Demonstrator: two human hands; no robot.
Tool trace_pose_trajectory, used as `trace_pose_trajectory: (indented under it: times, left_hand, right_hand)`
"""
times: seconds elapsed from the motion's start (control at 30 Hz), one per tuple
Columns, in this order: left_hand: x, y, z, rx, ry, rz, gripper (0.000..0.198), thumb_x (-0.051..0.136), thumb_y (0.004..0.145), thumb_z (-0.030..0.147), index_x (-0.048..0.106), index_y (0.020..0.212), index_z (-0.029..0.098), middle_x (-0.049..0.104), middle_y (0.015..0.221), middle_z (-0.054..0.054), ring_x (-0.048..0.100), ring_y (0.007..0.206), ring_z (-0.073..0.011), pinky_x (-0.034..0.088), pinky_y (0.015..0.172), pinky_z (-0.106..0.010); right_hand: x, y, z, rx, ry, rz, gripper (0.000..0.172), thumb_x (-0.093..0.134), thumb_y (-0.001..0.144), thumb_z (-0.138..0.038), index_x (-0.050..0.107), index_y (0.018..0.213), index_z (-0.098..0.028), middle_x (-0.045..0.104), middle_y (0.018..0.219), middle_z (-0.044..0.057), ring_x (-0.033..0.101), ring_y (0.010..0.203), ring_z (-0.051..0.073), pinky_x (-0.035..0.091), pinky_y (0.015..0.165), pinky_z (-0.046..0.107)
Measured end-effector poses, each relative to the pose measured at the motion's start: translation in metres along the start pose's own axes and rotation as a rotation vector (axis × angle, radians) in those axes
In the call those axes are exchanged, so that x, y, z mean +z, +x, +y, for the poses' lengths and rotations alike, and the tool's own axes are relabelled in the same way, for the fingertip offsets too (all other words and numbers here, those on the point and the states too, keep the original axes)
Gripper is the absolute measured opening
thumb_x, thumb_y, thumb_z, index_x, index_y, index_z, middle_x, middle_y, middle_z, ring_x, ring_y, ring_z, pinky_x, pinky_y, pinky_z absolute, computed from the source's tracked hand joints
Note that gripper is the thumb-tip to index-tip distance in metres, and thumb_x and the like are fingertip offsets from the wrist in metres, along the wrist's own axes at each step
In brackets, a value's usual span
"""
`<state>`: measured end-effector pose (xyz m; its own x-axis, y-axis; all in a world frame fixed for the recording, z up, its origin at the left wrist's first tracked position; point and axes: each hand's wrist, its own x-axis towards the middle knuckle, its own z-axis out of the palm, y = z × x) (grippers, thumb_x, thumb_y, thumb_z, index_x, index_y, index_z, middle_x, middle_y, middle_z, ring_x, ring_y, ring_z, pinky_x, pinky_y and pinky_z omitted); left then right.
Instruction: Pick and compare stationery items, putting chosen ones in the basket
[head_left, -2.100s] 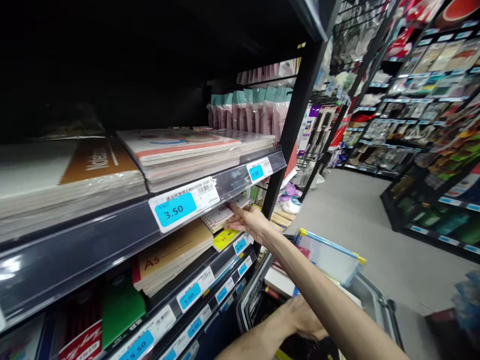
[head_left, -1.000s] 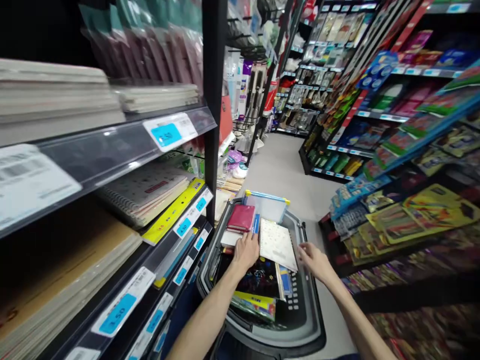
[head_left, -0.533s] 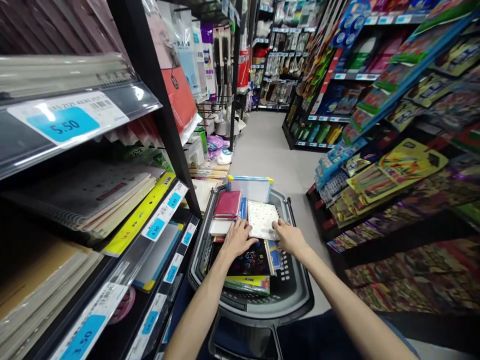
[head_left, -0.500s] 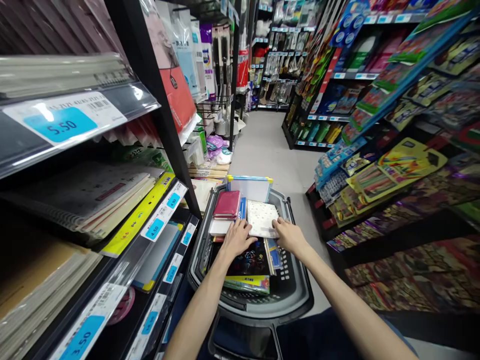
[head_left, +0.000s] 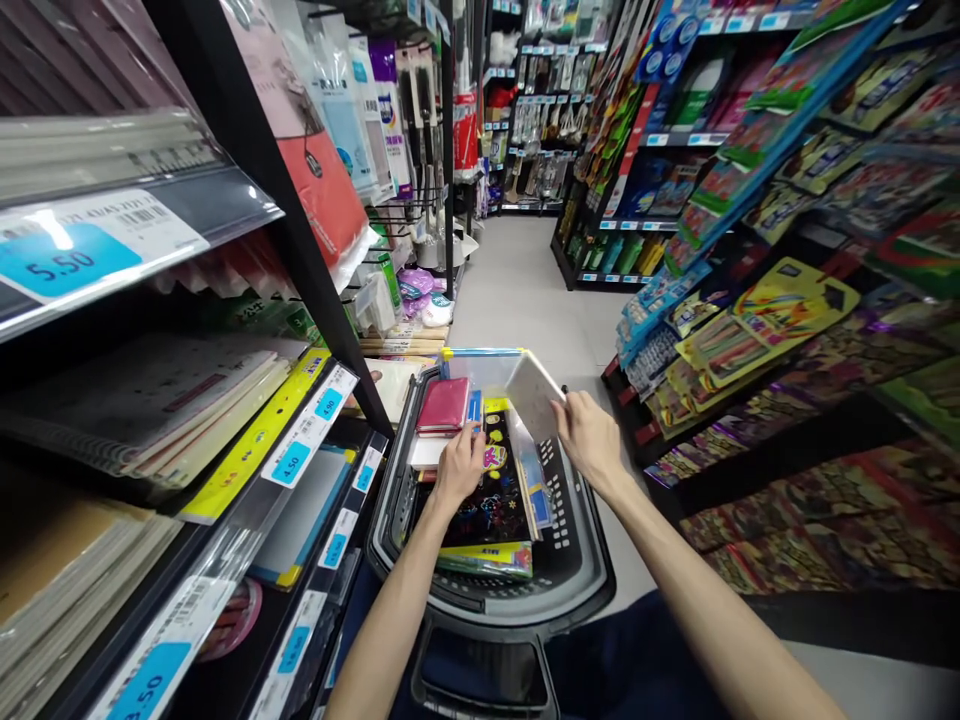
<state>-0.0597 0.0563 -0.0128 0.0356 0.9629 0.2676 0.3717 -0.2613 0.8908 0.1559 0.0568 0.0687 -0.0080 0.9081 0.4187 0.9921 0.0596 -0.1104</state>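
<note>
My right hand (head_left: 590,440) grips a pale-covered notebook (head_left: 535,396) by its right edge, tilted up over the right side of a grey and black shopping basket (head_left: 517,612). My left hand (head_left: 460,468) lies over the basket's left half, holding nothing, its fingers reaching forward to a narrow blue-covered item (head_left: 474,408). Beside those fingers sits a dark red notebook (head_left: 442,405) on a white item. A black book with colourful drawings (head_left: 487,508) lies in the middle, above a yellow and green packet (head_left: 491,560). A clear, yellow-cornered folder (head_left: 484,372) stands at the far end.
To the left, a black shelf holds spiral notebooks (head_left: 150,400) behind price labels (head_left: 311,425). Hanging snack packets (head_left: 757,320) line the right side. A grey floor aisle (head_left: 517,270) runs ahead towards further racks (head_left: 547,130).
The pale notebook has gone from lying flat to tilted up at the right in my right hand, uncovering more of the black book. My left hand has moved slightly left. The camera view has shifted slightly.
</note>
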Motion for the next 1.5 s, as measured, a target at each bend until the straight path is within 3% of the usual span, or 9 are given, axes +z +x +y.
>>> trace_pose_trajectory:
  times: [0.17,0.37,0.47,0.57,0.67,0.8,0.93,1.2,1.5]
  left_hand:
    - [-0.006,0.006,0.009,-0.325,-0.698,-0.113,0.055,0.038,0.092,0.062,0.055,0.12,0.019,0.069,0.105,-0.013,0.068,0.083,-0.0231,0.058,0.068,-0.038]
    - [-0.021,0.004,0.022,-0.423,-1.186,-0.1,0.068,0.042,0.087,0.066,0.054,0.128,0.014,0.064,0.124,-0.016,0.061,0.113,-0.0334,0.053,0.09,-0.049]
    - [-0.019,0.005,0.02,-0.37,-1.174,0.023,0.052,0.055,0.083,0.037,0.053,0.131,0.015,0.06,0.133,-0.011,0.056,0.123,-0.0303,0.047,0.101,-0.044]
    - [-0.015,0.006,0.015,-0.305,-1.122,0.111,0.058,0.055,0.078,0.023,0.047,0.136,0.021,0.056,0.139,-0.007,0.052,0.128,-0.0263,0.044,0.105,-0.042]
    - [-0.015,0.006,0.012,-0.262,-1.077,0.147,0.059,0.053,0.078,0.023,0.046,0.137,0.024,0.054,0.141,-0.005,0.051,0.129,-0.025,0.043,0.106,-0.042]
    - [-0.015,0.004,0.015,-0.222,-1.07,0.131,0.056,0.052,0.079,0.024,0.049,0.134,0.023,0.058,0.137,-0.005,0.051,0.129,-0.0255,0.041,0.108,-0.043]
    - [-0.013,0.001,0.021,-0.205,-1.014,0.097,0.053,0.052,0.079,0.023,0.052,0.133,0.022,0.059,0.136,-0.005,0.049,0.131,-0.0257,0.039,0.11,-0.042]
    - [-0.012,0.001,0.023,-0.105,-0.88,0.132,0.047,0.055,0.084,0.025,0.055,0.131,0.021,0.06,0.133,-0.006,0.052,0.127,-0.0252,0.038,0.11,-0.04]
    - [-0.01,-0.005,0.026,0.004,-0.427,0.226,0.044,0.049,0.094,0.036,0.053,0.134,0.02,0.057,0.136,-0.008,0.047,0.132,-0.0269,0.036,0.11,-0.036]
  right_hand:
    - [-0.021,-0.014,-0.009,-0.093,0.136,0.149,0.035,0.031,0.104,-0.035,0.057,0.088,-0.018,0.059,0.089,0.009,0.054,0.075,0.019,0.032,0.058,0.029]
    - [-0.03,-0.02,-0.013,-0.684,0.328,-0.108,0.031,0.031,0.102,-0.021,0.062,0.11,-0.02,0.063,0.112,0.011,0.054,0.097,0.022,0.045,0.085,0.036]
    - [-0.026,-0.017,-0.007,-0.654,0.351,-0.133,0.027,0.041,0.098,-0.021,0.058,0.12,-0.021,0.056,0.128,0.011,0.05,0.111,0.026,0.046,0.091,0.04]
    - [-0.018,-0.014,0.001,-0.399,0.483,-0.151,0.041,0.043,0.091,-0.016,0.048,0.132,-0.019,0.047,0.139,0.013,0.05,0.118,0.027,0.047,0.094,0.043]
    - [-0.011,-0.011,0.005,-0.09,0.777,-0.3,0.039,0.038,0.093,-0.023,0.046,0.131,-0.017,0.061,0.117,0.013,0.064,0.092,0.023,0.054,0.084,0.041]
    - [-0.009,-0.011,-0.002,0.197,1.161,-0.528,0.049,0.042,0.094,-0.055,0.047,0.126,-0.017,0.066,0.088,0.007,0.064,0.062,0.021,0.056,0.053,0.033]
    - [-0.003,-0.016,-0.007,0.115,1.093,-0.522,0.05,0.053,0.089,-0.059,0.044,0.121,-0.023,0.067,0.082,0.003,0.061,0.054,0.02,0.047,0.041,0.027]
    - [0.01,-0.015,0.005,-0.23,0.596,-0.416,0.033,0.039,0.098,-0.052,0.039,0.107,-0.02,0.064,0.077,0.004,0.062,0.061,0.024,0.043,0.061,0.032]
    - [0.015,-0.016,0.004,-0.202,0.546,-0.431,0.033,0.038,0.097,-0.053,0.039,0.105,-0.021,0.063,0.079,0.006,0.063,0.066,0.026,0.043,0.061,0.033]
